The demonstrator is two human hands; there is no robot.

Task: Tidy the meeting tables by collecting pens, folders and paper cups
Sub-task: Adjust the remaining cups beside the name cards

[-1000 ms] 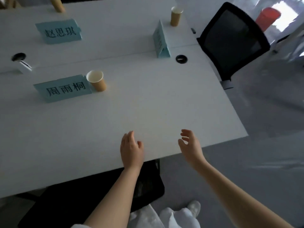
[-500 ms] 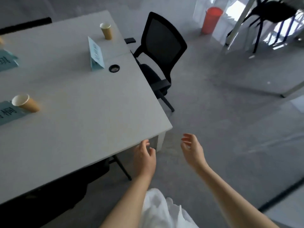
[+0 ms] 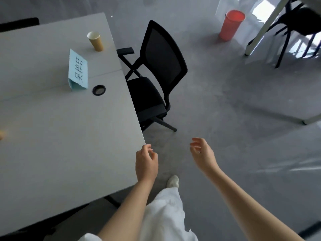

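A brown paper cup (image 3: 96, 41) stands upright near the far right edge of the white meeting table (image 3: 60, 136). A sliver of another brown cup (image 3: 2, 134) shows at the left frame edge. My left hand (image 3: 146, 162) hangs by the table's near right corner, fingers loosely curled, holding nothing. My right hand (image 3: 203, 153) is out over the grey floor, fingers relaxed and empty. No pen or folder is in view.
A folded light-blue name card (image 3: 78, 72) and a black cable grommet (image 3: 99, 89) lie on the table. A black mesh office chair (image 3: 156, 75) stands at the table's right side. An orange bin (image 3: 231, 25) and another black chair (image 3: 302, 23) stand farther off on the floor.
The view has swung right and forward along the table's end. Both hands have left the tabletop; the left is now at its corner, the right over the floor. The near cup has slid almost out of view.
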